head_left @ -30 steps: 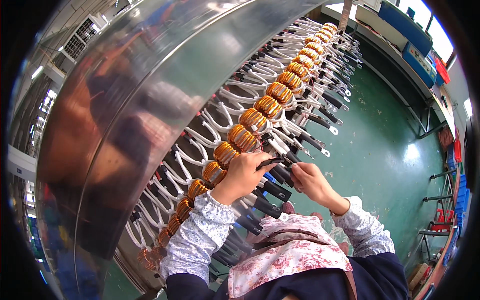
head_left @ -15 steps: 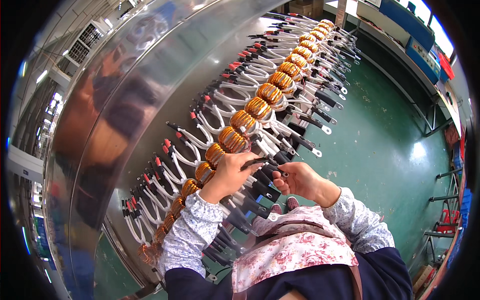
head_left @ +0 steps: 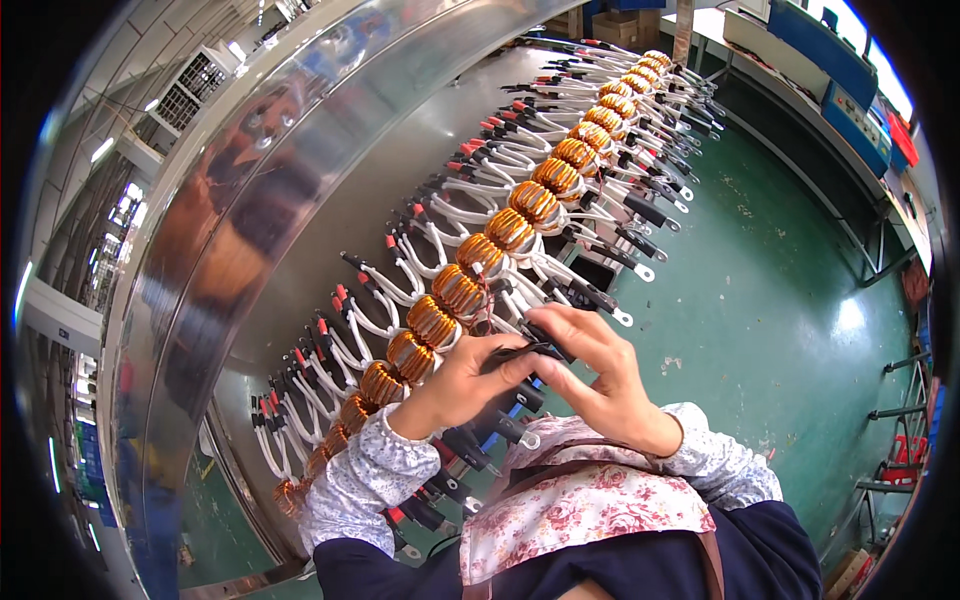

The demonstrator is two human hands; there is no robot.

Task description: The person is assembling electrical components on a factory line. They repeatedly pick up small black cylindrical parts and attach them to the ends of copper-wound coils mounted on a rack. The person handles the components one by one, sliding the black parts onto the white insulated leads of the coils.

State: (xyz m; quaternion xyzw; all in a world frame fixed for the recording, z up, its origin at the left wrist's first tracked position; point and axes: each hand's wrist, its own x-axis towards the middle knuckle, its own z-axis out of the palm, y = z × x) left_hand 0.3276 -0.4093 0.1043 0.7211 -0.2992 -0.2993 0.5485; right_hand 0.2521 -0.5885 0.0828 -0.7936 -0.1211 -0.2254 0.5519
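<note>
My left hand (head_left: 462,385) pinches a dark, flat piece that looks like black sleeving (head_left: 520,354) between thumb and fingers. My right hand (head_left: 605,388) comes in from the right, its thumb and forefinger closing on the other end of that piece. Both hands hover over the near side of a long row of copper-wound ring coils (head_left: 458,290). White cables with black sleeves and metal ring lugs (head_left: 530,439) stick out below them. Part of the black piece is hidden by my fingers.
The coils stand on a shiny metal bench (head_left: 330,240) with a raised metal panel (head_left: 215,250) along the left. Red- and black-tipped white leads (head_left: 345,297) point to the far side. A green floor (head_left: 740,330) lies right, with a blue machine (head_left: 855,120) on a far table.
My right hand has left the ring lug it was pinching and moved up to the black piece at my left hand. The view has shifted slightly.
</note>
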